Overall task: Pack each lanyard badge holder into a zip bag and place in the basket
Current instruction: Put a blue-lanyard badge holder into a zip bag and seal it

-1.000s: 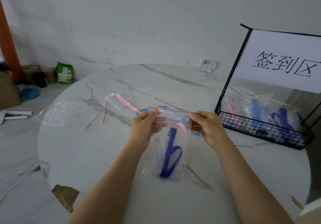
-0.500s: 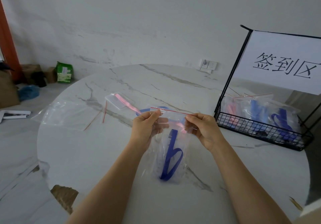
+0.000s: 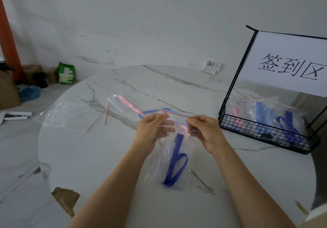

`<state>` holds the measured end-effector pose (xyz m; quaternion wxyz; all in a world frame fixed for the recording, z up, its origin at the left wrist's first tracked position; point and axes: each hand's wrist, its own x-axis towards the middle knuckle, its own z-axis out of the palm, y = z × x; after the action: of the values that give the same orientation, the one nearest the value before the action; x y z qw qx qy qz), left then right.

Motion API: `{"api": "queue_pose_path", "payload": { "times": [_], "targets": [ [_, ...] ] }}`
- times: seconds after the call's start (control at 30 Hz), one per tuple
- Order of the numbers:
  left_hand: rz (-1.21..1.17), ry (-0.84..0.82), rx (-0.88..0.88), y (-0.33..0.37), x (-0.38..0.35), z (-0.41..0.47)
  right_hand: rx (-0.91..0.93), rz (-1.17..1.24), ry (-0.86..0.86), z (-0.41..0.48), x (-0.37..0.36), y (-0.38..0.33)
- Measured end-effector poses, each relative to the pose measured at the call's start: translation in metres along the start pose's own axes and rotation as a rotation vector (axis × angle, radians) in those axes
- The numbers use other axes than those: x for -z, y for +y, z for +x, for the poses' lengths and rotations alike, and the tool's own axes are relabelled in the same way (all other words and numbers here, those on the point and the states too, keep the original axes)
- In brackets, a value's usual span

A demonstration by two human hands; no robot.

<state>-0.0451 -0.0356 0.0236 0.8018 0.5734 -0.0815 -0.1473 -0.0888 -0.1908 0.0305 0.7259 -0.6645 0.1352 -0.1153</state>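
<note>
above the round tabletop of glossy, grey-veined white marble, a clear, crinkled zip bag hangs upright, a flat blue lanyard badge holder looped inside. left hand and right hand: each grip narrow, pinching the red-lined top edge. black wire basket at right holds filled bags. scuffed pale wall behind.

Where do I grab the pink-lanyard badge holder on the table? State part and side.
Pinch the pink lanyard beside its clear badge holder, from above: the holder lies flat on the table, while the ribbon probably lifts more easily.
</note>
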Motion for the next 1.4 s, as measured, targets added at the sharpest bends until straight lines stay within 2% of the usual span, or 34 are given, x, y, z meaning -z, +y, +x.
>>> {"api": "queue_pose_path", "payload": {
  "times": [0.2, 0.4, 0.53, 0.8, 1.13, 1.4],
  "targets": [
    [0.045, -0.055, 0.118, 0.0017, -0.0013, 0.0006, 0.047, -0.128, -0.017, 0.0001, -0.0012, 0.0003],
    [0.150, -0.010, 0.058, 0.0011, -0.0040, -0.0015, 0.080, -0.208, -0.083, -0.0046, -0.0036, -0.0030],
    [0.231, -0.050, 0.021, 0.0005, -0.0048, -0.0020, 0.093, -0.226, -0.119, -0.0072, -0.0023, -0.0055],
    [0.343, -0.056, -0.004, 0.0017, -0.0068, -0.0018, 0.168, -0.291, -0.079, -0.0072, -0.0052, -0.0025],
    [0.398, -0.037, -0.045, -0.0009, -0.0076, 0.0000, 0.175, -0.308, -0.097, -0.0051, -0.0040, 0.0004],
    [0.354, -0.068, -0.002, 0.0005, -0.0047, 0.0006, 0.132, -0.255, -0.097, -0.0035, -0.0032, 0.0004]
  ]
}}
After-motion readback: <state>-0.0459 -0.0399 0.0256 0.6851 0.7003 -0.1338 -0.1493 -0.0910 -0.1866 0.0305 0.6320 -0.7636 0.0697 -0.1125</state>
